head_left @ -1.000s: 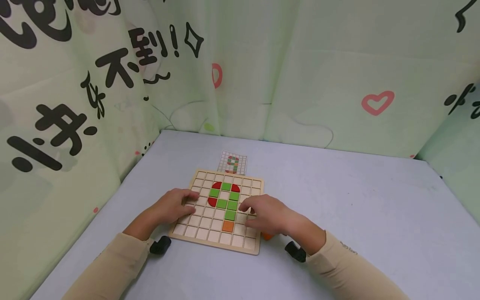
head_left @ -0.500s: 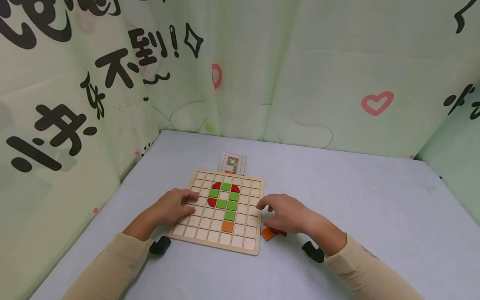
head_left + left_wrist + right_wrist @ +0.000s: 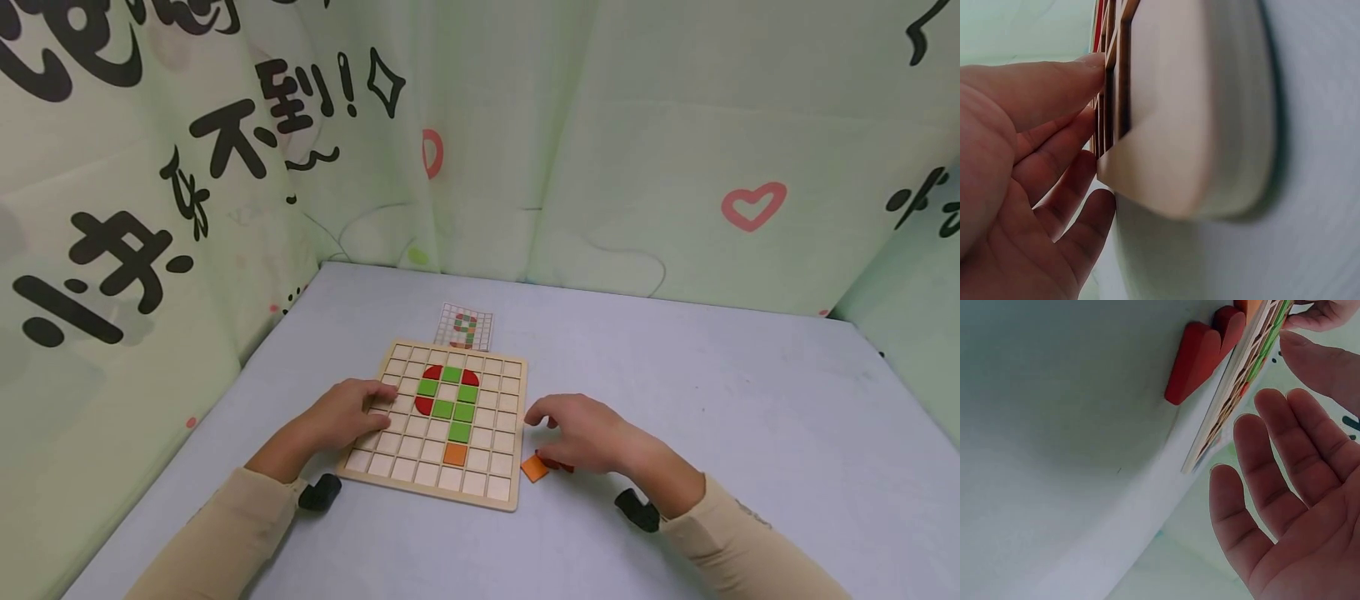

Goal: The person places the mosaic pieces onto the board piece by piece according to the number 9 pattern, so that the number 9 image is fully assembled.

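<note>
A wooden grid board (image 3: 501,487) lies on the table, with green square tiles (image 3: 460,432), red rounded tiles (image 3: 423,405) and one orange square tile (image 3: 454,453) set in its cells. My left hand (image 3: 343,413) rests on the board's left side, its thumb and fingertips touching the surface in the left wrist view. Just right of the board, my right hand (image 3: 581,432) hovers with loosely bent fingers and nothing held. Under it lie a loose orange tile (image 3: 535,468) and red rounded pieces (image 3: 1193,362), partly hidden in the head view.
A printed pattern card (image 3: 465,321) lies behind the board, its lower edge at the board's far side. The pale tabletop (image 3: 712,392) extends to the right. Printed curtains (image 3: 637,150) enclose the table at the back and sides.
My right hand has moved right, from above the board's right part to above the loose pieces, uncovering the orange tile. My left hand and the board stay put.
</note>
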Demonstrator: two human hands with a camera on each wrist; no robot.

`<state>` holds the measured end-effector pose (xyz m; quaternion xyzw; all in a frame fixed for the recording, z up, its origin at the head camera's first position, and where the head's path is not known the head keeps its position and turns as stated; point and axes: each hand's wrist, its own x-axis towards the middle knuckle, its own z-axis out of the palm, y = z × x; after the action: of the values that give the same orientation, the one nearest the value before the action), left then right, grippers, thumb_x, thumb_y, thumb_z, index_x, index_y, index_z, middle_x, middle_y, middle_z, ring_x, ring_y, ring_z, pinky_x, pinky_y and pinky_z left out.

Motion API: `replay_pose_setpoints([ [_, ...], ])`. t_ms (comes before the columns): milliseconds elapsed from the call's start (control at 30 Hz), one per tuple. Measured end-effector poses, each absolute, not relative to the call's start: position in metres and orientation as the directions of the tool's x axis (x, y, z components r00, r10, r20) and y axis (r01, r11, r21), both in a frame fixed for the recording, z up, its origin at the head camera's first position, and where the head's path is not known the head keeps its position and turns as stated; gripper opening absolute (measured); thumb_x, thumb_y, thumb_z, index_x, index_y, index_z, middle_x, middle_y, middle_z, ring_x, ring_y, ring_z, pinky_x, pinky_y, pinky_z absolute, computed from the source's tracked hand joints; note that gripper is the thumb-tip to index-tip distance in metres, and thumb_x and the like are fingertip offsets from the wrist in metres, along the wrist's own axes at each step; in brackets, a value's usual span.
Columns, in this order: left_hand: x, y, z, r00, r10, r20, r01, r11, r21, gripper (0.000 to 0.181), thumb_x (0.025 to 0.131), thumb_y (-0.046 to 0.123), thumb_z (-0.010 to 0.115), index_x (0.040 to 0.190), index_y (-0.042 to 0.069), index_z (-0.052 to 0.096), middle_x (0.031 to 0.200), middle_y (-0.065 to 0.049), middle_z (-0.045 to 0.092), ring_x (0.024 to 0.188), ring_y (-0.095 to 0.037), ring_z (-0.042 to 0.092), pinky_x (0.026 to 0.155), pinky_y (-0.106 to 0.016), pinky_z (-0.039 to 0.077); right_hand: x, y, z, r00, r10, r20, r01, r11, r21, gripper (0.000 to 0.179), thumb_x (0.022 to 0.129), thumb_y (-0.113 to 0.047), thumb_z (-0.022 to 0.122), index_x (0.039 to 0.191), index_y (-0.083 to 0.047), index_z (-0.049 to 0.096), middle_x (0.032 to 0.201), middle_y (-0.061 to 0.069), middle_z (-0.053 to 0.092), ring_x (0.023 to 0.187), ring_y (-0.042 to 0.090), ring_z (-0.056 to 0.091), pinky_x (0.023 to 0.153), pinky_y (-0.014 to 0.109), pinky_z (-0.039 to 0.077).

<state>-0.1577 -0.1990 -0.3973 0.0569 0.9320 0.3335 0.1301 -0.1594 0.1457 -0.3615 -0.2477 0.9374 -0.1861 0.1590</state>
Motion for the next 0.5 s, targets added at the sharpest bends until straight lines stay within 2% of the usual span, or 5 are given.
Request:
replay_pose_setpoints([
  [233, -0.158, -0.199, -0.398, -0.961, 0.196, -0.197, 0.029, 0.774, 0.633, 0.04, 0.092, 0.012, 0.071, 0.132, 0.007, 0.064, 0.14, -0.015, 0.056, 0.135, -0.035, 0.045, 0.108, -0.053, 0.038, -0.159, 0.153, -0.365, -0.839, -0.498, -0.22, -0.384, 0.828, -0.408, 0.03, 0.084, -0.02, 0.079, 0.112, -0.014, 0.07, 0.101, -0.007, 0.064, 0.097, 0.019, 0.058, 0.083, 0.037, 0.05],
  [500, -0.159, -0.199, -0.399, -0.96, 0.191, -0.205, 0.02, 0.777, 0.63, 0.042, 0.092, 0.013, 0.071, 0.133, 0.007, 0.064, 0.14, -0.015, 0.056, 0.135, -0.035, 0.045, 0.108, -0.053, 0.038, -0.156, 0.164, -0.37, -0.84, -0.503, -0.204, -0.407, 0.832, -0.376, 0.034, 0.08, -0.018, 0.081, 0.112, -0.013, 0.069, 0.104, -0.004, 0.065, 0.094, 0.019, 0.058, 0.083, 0.039, 0.05],
])
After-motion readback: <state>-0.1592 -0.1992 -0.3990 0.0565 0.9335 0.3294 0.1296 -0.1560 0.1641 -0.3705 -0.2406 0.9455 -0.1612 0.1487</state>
